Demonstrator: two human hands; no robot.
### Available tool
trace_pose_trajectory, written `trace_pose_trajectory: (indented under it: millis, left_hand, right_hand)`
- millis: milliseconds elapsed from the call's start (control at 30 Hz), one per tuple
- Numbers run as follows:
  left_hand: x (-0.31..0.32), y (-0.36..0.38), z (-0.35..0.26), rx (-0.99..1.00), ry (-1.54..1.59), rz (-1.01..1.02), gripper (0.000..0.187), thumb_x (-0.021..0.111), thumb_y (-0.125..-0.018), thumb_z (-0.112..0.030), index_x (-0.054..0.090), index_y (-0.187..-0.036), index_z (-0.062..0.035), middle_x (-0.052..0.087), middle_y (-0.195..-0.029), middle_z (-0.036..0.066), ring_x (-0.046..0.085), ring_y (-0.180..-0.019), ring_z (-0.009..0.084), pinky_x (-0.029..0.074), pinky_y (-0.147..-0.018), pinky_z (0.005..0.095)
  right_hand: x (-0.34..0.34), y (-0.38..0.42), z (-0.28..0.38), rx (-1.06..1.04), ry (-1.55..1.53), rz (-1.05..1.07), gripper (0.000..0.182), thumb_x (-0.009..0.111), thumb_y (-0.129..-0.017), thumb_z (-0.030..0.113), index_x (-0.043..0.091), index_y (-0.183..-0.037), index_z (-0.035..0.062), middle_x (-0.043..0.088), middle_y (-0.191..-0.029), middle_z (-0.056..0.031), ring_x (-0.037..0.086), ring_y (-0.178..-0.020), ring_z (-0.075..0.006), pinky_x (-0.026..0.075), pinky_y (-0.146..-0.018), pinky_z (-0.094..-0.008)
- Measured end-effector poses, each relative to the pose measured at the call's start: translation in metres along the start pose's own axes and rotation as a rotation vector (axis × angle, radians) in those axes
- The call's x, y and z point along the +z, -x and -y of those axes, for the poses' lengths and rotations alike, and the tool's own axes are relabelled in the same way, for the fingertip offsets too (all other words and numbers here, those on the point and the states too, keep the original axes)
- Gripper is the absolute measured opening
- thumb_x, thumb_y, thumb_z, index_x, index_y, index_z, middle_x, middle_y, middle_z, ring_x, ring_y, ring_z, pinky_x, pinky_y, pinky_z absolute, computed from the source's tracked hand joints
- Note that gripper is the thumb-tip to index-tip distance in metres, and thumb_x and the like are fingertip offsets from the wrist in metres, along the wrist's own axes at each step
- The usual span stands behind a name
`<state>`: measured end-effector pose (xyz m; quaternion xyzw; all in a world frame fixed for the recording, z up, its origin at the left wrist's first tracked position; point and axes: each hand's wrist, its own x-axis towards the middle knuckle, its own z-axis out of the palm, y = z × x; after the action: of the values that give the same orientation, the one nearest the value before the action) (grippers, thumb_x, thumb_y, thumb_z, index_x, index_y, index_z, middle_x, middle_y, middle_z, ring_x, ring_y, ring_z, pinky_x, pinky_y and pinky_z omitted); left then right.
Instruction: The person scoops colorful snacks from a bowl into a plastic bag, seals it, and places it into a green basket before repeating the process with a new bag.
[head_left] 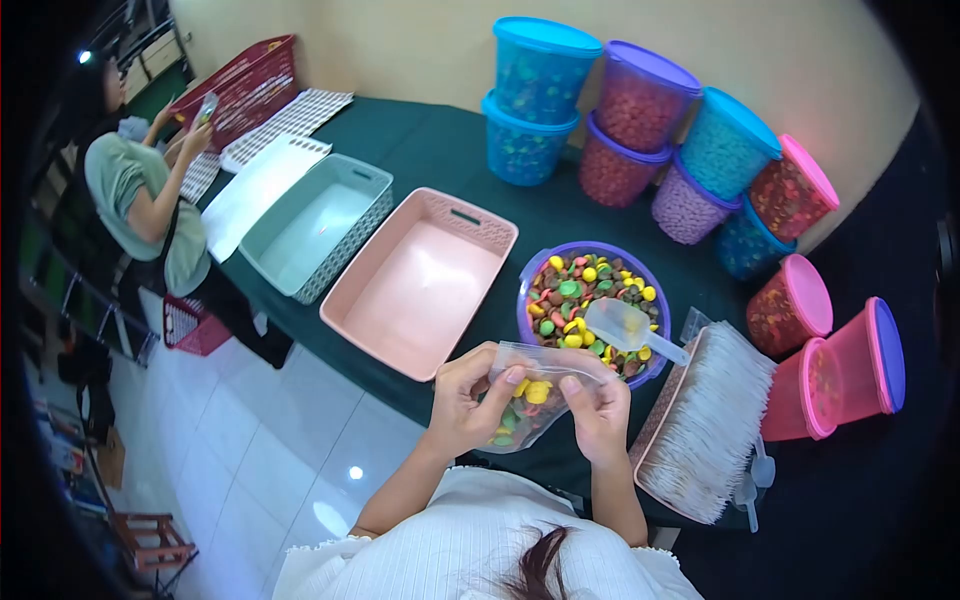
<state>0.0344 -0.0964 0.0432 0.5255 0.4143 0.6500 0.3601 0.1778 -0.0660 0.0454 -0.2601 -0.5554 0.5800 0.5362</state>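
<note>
Between my two hands is a clear plastic bag (pixel 522 425) with yellow, green and reddish candies in its lower part. My left hand (pixel 470 393) pinches the bag's left side near the top, thumb in front. My right hand (pixel 597 408) grips the upper right edge between thumb and fingers. Just beyond the bag, a purple-rimmed tub (pixel 524 290) holds many coloured candies, and a clear scoop (pixel 622 325) lies on them with its handle over the rim.
A pink basket (pixel 415 280) and a green basket (pixel 320 225) stand left. Stacked tubs (pixel 545 90) line the back. A tray of plastic bags (pixel 705 420) and small scoops (pixel 750 490) lie right. Another person (pixel 145 200) stands far left by a red basket (pixel 240 95).
</note>
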Motion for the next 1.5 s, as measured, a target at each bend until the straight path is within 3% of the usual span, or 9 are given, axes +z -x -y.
trace_pose_trajectory:
  millis: [300, 667, 800, 967, 1067, 1133, 1233, 1367, 1500]
  left_hand:
    - [-0.008, 0.052, -0.005, -0.047, 0.155, -0.132, 0.009, 0.058, -0.078, -0.001, 0.060, -0.085, 0.0044, 0.058, -0.080, 0.008, 0.056, -0.069, 0.0097, 0.044, -0.060, 0.0213]
    - [-0.059, 0.087, -0.027, -0.070, 0.056, -0.139, 0.015, 0.060, -0.076, -0.006, 0.063, -0.089, 0.0013, 0.060, -0.086, 0.010, 0.057, -0.074, 0.0136, 0.045, -0.064, 0.0235]
    - [-0.107, 0.093, -0.033, 0.003, -0.124, -0.283, 0.013, 0.057, -0.079, -0.005, 0.063, -0.089, 0.0010, 0.060, -0.086, 0.011, 0.057, -0.074, 0.0148, 0.045, -0.065, 0.0238]
    - [-0.194, 0.095, -0.021, -0.129, -0.180, -0.623, 0.013, 0.053, -0.082, -0.005, 0.061, -0.088, 0.0026, 0.061, -0.081, 0.010, 0.056, -0.074, 0.0133, 0.044, -0.060, 0.0229]
    - [-0.258, 0.080, -0.027, -0.112, -0.186, -0.416, 0.020, 0.049, -0.086, -0.012, 0.060, -0.095, 0.0025, 0.062, -0.084, 0.008, 0.056, -0.075, 0.0120, 0.044, -0.065, 0.0237]
    - [-0.290, 0.065, -0.023, -0.143, -0.167, -0.131, 0.027, 0.045, -0.088, -0.017, 0.059, -0.100, 0.0024, 0.062, -0.092, 0.008, 0.056, -0.081, 0.0127, 0.044, -0.074, 0.0252]
    - [-0.318, 0.027, -0.017, -0.204, -0.297, -0.140, 0.030, 0.045, -0.088, -0.019, 0.058, -0.099, 0.0054, 0.062, -0.089, 0.009, 0.057, -0.084, 0.0162, 0.044, -0.075, 0.0272]
    - [-0.351, -0.046, 0.012, 0.131, 0.162, -0.880, 0.034, 0.040, -0.092, -0.021, 0.051, -0.111, 0.0045, 0.056, -0.107, 0.012, 0.056, -0.091, 0.0186, 0.044, -0.079, 0.0299]
    - [-0.375, -0.108, 0.077, 0.238, -0.234, -0.701, 0.037, 0.037, -0.092, -0.019, 0.042, -0.121, 0.0042, 0.049, -0.117, 0.015, 0.050, -0.104, 0.0215, 0.040, -0.086, 0.0294]
  right_hand:
    - [0.015, 0.023, -0.017, -0.065, 0.172, 0.200, 0.006, 0.055, -0.079, -0.001, 0.058, -0.083, -0.0037, 0.056, -0.080, -0.0089, 0.053, -0.072, -0.0113, 0.042, -0.063, -0.0208]
    - [0.074, 0.033, -0.040, -0.022, 0.012, 0.325, 0.020, 0.060, -0.076, 0.001, 0.055, -0.095, -0.0033, 0.054, -0.092, -0.0109, 0.055, -0.082, -0.0130, 0.047, -0.066, -0.0223]
    - [0.125, 0.024, -0.056, 0.207, -0.135, 0.377, 0.016, 0.063, -0.074, 0.001, 0.059, -0.089, -0.0035, 0.056, -0.081, -0.0086, 0.056, -0.071, -0.0111, 0.044, -0.065, -0.0218]
    - [0.209, -0.009, -0.095, -0.027, 0.050, 0.530, 0.008, 0.060, -0.076, 0.002, 0.061, -0.083, -0.0034, 0.057, -0.074, -0.0076, 0.054, -0.067, -0.0097, 0.041, -0.060, -0.0211]
    - [0.236, -0.033, -0.114, 0.007, 0.021, 0.611, 0.015, 0.053, -0.082, 0.007, 0.061, -0.090, -0.0034, 0.060, -0.077, -0.0077, 0.054, -0.067, -0.0115, 0.042, -0.061, -0.0226]
    - [0.246, -0.046, -0.125, 0.069, 0.079, 0.558, 0.015, 0.053, -0.082, 0.006, 0.062, -0.089, -0.0032, 0.060, -0.078, -0.0080, 0.054, -0.068, -0.0119, 0.042, -0.062, -0.0230]
    - [0.255, -0.054, -0.134, 0.073, 0.263, 0.512, 0.020, 0.051, -0.084, 0.008, 0.058, -0.099, -0.0022, 0.060, -0.090, -0.0101, 0.056, -0.074, -0.0146, 0.043, -0.067, -0.0258]
    - [0.238, -0.048, -0.121, 0.115, 0.182, 0.217, 0.032, 0.049, -0.085, 0.012, 0.045, -0.114, -0.0012, 0.054, -0.107, -0.0145, 0.054, -0.089, -0.0188, 0.041, -0.081, -0.0297]
    - [0.166, -0.016, -0.108, 0.197, 0.396, 0.012, 0.022, 0.050, -0.084, 0.009, 0.052, -0.103, -0.0014, 0.060, -0.092, -0.0107, 0.056, -0.088, -0.0162, 0.043, -0.079, -0.0286]
